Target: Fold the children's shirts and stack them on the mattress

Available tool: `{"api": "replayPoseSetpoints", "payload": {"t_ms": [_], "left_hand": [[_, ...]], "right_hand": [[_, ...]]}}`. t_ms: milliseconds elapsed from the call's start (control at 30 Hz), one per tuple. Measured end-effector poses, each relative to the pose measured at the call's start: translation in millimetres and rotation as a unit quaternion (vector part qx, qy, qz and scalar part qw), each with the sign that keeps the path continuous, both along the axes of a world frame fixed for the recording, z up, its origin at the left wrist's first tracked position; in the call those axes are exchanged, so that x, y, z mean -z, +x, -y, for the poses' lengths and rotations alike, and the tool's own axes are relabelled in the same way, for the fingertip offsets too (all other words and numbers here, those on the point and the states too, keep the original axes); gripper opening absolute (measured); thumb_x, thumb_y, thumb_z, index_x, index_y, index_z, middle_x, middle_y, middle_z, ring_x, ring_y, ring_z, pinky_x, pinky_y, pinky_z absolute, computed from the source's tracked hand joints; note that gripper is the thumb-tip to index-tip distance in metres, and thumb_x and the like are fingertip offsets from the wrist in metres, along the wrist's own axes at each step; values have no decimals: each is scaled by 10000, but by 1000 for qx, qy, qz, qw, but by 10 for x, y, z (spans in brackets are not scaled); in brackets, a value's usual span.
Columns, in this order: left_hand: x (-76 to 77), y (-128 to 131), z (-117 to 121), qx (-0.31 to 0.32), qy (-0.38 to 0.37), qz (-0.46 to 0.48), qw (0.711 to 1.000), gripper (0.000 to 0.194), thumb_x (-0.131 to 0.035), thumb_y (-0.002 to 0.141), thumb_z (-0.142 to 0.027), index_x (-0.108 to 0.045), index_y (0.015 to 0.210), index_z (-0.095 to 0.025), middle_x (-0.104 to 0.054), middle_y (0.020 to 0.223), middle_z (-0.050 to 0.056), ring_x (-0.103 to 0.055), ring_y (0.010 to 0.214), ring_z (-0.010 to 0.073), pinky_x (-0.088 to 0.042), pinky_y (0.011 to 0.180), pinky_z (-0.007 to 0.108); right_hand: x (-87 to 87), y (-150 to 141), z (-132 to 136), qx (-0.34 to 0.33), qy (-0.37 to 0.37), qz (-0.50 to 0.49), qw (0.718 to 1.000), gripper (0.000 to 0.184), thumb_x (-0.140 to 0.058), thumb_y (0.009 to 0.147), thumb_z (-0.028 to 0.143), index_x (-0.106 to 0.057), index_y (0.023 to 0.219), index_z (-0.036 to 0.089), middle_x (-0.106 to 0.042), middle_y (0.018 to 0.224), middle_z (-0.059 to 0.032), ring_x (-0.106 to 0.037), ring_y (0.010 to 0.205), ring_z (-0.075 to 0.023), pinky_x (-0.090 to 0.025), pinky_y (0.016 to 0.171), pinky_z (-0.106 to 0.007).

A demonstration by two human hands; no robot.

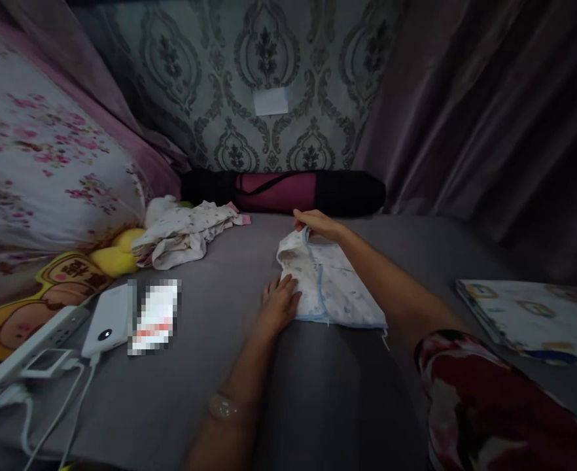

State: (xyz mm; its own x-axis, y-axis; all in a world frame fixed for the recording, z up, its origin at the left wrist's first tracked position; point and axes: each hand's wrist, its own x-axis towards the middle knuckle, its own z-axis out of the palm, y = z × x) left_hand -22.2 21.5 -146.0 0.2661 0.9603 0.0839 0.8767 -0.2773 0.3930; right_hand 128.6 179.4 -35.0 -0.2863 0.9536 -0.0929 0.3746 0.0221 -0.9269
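A small white baby garment with light blue trim lies spread on the grey bed sheet. My left hand rests flat on its near left edge, fingers stretched out. My right hand reaches to the garment's far corner and pinches the fabric there, lifting that edge a little. My right arm lies across the garment's right side.
A heap of crumpled baby clothes lies to the far left beside a yellow soft toy. A power bank, a power strip and cables sit at the near left. A dark rolled mat lines the wall. Folded printed fabric lies right.
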Motion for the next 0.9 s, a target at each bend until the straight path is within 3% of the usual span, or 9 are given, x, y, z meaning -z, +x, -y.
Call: {"api": "replayPoseSetpoints", "payload": {"t_ms": [133,233,367,467,633,733,800,900], "left_hand": [[25,5,-1,2,3,-11,1000,424,-398,960,-355,-508,1342,-205,-452,1472,67,-334,1380,306,-314,1104,479],[53,6,-9,2,8,-17,1000,428,-398,959,-352,-502,1349,-210,-441,1481,67,-332,1381,310,-318,1099,487],[64,6,-9,8,10,-24,1000,425,-402,957,-343,-500,1350,-212,-423,1494,65,-326,1383,306,-317,1100,486],[50,12,0,3,5,-31,1000,428,-404,958,-346,-491,1357,-221,-409,1503,60,-320,1387,301,-304,1108,486],[53,21,4,-3,0,-41,999,455,-403,955,-342,-462,1385,-204,-383,1520,63,-319,1386,303,-299,1109,481],[61,24,9,0,2,-42,999,458,-395,955,-353,-462,1384,-205,-386,1518,64,-317,1389,300,-294,1114,475],[53,27,19,2,4,-42,999,458,-389,958,-359,-463,1383,-205,-389,1516,66,-311,1393,301,-291,1116,475],[25,36,42,4,8,-43,999,449,-375,964,-364,-471,1377,-212,-399,1509,68,-302,1397,303,-294,1111,482]], "right_hand": [[101,399,79,-20,73,45,996,94,-715,772,198,-644,782,136,-598,682,13,-506,591,-71,-411,546,-164],[214,645,109,-21,79,58,995,162,-717,681,106,-672,834,137,-630,748,8,-532,635,-75,-427,574,-163],[389,898,125,-23,82,106,991,244,-685,655,76,-705,888,145,-675,852,-8,-550,659,-81,-446,601,-172],[527,1012,143,-18,89,149,985,282,-676,655,81,-720,925,149,-683,821,5,-541,636,-82,-449,602,-176],[728,1058,240,6,89,235,968,353,-613,750,118,-687,1095,138,-679,782,4,-578,670,-116,-468,665,-216],[775,1000,345,24,147,333,931,333,-589,798,120,-681,1115,166,-690,1027,-55,-602,929,-180,-444,844,-284],[764,896,404,40,212,387,897,290,-559,843,134,-686,1098,191,-647,1192,-78,-533,1118,-226,-370,961,-343],[712,625,407,27,244,405,881,283,-456,940,224,-673,1121,219,-636,1236,-82,-494,1185,-248,-320,1000,-386]]}}
